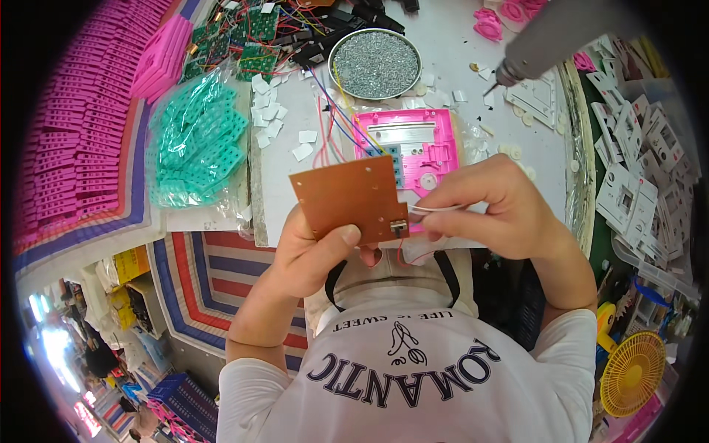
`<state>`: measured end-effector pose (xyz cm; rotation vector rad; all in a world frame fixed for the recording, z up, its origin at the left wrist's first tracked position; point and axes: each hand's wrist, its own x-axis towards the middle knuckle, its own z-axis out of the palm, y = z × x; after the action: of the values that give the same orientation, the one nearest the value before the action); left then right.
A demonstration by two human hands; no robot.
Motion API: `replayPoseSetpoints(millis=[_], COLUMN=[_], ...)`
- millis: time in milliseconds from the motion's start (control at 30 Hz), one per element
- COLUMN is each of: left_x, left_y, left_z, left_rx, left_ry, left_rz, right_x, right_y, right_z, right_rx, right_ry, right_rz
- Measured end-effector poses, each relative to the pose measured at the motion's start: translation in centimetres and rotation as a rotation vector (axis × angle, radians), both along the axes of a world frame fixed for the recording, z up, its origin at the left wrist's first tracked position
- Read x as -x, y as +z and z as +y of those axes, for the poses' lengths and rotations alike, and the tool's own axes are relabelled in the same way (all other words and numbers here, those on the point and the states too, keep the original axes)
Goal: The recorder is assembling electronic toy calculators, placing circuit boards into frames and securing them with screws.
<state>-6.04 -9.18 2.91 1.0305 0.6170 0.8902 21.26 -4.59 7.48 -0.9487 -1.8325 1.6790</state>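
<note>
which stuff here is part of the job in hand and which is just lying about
In hand, judging by the hands:
- brown circuit board, held in the left hand
- white wire, pinched by the right hand
- open pink casing, just beyond

Apparently lying about, untouched:
- bagged teal pieces
- white panels at right
- yellow fan

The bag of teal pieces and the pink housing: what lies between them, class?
In the head view, scattered small white squares lie on the table between the bag and housing; red wires above the brown board also show there.
</note>
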Motion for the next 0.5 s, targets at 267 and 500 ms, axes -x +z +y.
replayPoseSetpoints(millis=[267, 500], left_x=[-1.8, -2.3], left_y=[1.8, -0.4], left_z=[-1.0, -2.8], left_rx=[-0.258, 0.137], left_ry=[-0.421, -0.299], left_rz=[0.245, 0.222], right_x=[-6.5, -0.4], right_y=[-1.0, -3.8], right_z=[0.5, -2.0], right_rx=[-0.204, 0.372], right_ry=[0.390, -0.017], right_rz=[0.006, 0.115])
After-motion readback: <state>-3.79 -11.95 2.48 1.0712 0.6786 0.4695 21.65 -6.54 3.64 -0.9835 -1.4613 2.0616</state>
